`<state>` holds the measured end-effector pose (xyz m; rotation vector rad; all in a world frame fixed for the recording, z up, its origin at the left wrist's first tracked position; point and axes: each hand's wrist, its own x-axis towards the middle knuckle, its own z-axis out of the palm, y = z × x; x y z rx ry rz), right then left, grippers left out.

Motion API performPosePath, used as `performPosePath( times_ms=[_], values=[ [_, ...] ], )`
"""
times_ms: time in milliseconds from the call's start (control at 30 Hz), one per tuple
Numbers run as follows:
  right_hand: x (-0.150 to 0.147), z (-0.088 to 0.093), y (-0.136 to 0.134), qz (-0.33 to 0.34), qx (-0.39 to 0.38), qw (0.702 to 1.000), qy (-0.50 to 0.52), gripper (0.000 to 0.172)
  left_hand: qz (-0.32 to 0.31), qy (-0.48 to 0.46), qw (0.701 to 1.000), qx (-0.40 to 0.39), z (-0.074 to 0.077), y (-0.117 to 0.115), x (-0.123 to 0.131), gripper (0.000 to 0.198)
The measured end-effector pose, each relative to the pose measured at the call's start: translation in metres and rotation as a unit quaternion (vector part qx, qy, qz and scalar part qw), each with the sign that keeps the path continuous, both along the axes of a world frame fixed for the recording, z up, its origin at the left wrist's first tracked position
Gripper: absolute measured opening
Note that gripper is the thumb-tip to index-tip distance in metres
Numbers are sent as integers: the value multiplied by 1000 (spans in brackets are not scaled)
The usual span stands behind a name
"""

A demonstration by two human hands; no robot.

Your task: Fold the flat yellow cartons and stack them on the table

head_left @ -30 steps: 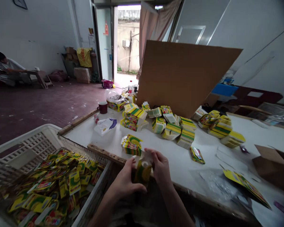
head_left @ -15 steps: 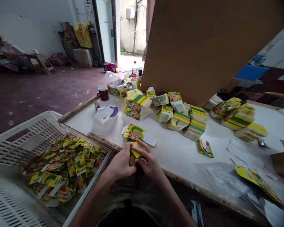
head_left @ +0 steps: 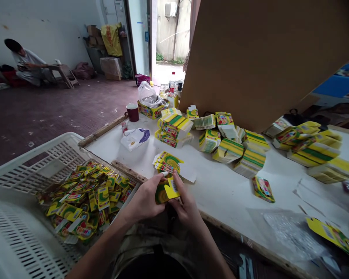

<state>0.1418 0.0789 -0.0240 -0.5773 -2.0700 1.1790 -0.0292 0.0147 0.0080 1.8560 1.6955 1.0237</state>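
Note:
Between both hands, at the table's near edge, is a small yellow and green carton (head_left: 162, 192) with one end flap raised. My left hand (head_left: 147, 199) is closed around the carton's body from the left. The fingers of my right hand (head_left: 186, 201) pinch its flap end on the right. Just beyond the hands lies a fanned stack of flat cartons (head_left: 169, 162) in the same print. To the left, a white plastic basket (head_left: 43, 157) holds a heap of filled-looking small cartons (head_left: 103, 198).
Bundles of flat cartons (head_left: 174, 126) stand across the white table (head_left: 215, 193), with more at the right. A tissue pack (head_left: 135, 139), a maroon mug (head_left: 132, 112) and clear plastic wrap (head_left: 293, 232) lie about. A large cardboard sheet (head_left: 250, 58) rises behind. A person (head_left: 29, 64) sits far left.
The carton between my hands has turned, and its yellow flap now stands out toward the right. The whole view has shifted, bringing the seated person into sight.

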Motion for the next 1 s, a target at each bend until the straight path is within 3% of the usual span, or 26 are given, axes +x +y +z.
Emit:
performPosePath(
  times_ms=[167, 333, 433, 567, 600, 667, 767, 867, 1000],
  values=[
    [8, 10, 8, 41, 43, 996, -61, 31, 2, -21, 1000, -23, 0, -6, -7, 74],
    [9, 23, 12, 77, 38, 993, -85, 23, -15, -5, 999, -37, 3, -8, -9, 73],
    [0, 19, 3, 33, 22, 998, -58, 29, 11, 20, 1000, -21, 1, -10, -5, 73],
    [-11, 10, 4, -11, -14, 1000, -9, 71, 47, 58, 997, -4, -3, -18, -16, 66],
    [-12, 10, 10, -41, -14, 999, -8, 72, 68, 86, 994, -3, -4, -22, -26, 61],
    [-15, 10, 26, -130, 13, 990, -48, 57, 140, 169, 976, -3, -7, -32, -52, 51],
    [-20, 13, 52, -235, 69, 959, -139, 41, 248, 270, 930, -19, -15, -46, -93, 64],
    [-30, 15, 65, -246, 86, 947, -185, 38, 240, 208, 948, -22, -24, -53, -107, 66],
    [-39, 14, 66, -246, 93, 944, -200, 34, 170, 51, 982, -66, -29, -50, -82, 54]
  ],
)
